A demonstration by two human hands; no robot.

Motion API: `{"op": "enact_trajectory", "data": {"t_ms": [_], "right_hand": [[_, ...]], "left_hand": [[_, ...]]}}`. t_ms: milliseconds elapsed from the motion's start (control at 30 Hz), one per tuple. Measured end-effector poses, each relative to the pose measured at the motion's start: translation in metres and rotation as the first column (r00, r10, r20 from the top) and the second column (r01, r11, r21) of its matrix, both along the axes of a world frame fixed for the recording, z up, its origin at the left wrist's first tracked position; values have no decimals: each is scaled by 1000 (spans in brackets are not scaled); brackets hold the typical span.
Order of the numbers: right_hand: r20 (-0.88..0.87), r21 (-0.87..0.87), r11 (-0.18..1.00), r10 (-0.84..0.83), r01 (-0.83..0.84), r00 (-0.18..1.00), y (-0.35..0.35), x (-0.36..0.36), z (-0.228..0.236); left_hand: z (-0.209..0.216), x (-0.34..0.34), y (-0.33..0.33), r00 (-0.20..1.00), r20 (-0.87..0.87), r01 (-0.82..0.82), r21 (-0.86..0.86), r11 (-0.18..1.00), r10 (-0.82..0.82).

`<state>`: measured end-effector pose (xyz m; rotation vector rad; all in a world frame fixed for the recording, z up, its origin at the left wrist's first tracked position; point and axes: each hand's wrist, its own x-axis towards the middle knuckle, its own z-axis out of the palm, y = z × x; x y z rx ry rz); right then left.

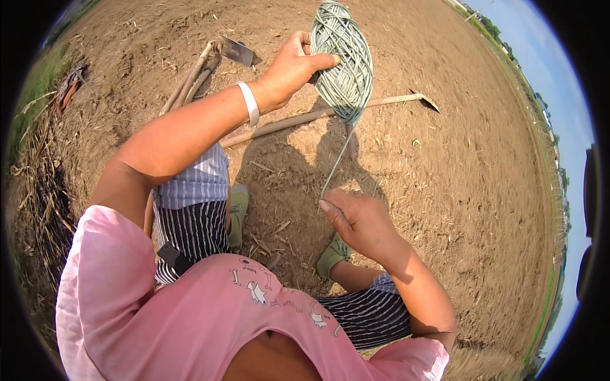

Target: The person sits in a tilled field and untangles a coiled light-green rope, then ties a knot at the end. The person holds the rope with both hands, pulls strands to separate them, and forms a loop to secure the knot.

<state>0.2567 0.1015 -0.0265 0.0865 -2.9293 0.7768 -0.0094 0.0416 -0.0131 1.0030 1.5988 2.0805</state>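
Grasping string ball (345,63) in left hand (293,71), held up above soil (464,203); pinching strand (338,159) with right hand (363,222), lower down. Likely unwinding; calling next for steady pull without dropping ball.

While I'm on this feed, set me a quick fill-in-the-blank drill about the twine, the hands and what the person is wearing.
1. The twine bundle is held in the person's ____.
2. A single strand runs from the bundle down to the person's ____.
3. The band around the left wrist is ____ in colour.
4. The person's top is mainly ____ in colour.

Missing words: left hand; right hand; white; pink.
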Motion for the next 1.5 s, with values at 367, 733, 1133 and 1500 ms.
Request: {"op": "enact_trajectory", "data": {"t_ms": [367, 733, 1133, 1500], "right_hand": [[123, 199, 777, -624, 597, 772, 121, 51, -31], [183, -330, 766, -522, 552, 833, 68, 55, 14], [213, -201, 927, -275, 317, 938, 74, 2, -50], [-156, 254, 879, -374, 403, 914, 80, 26, 9]], "left_hand": [[-4, -52, -35, 967, -138, 173, -254, 951, -213], [-17, -66, -24, 962, -266, -107, -192, 976, 53], [7, -15, -18, 791, 380, 440, 192, 877, -480], [-46, 12, -5, 495, -546, 95, -739, 667, -676]]}}
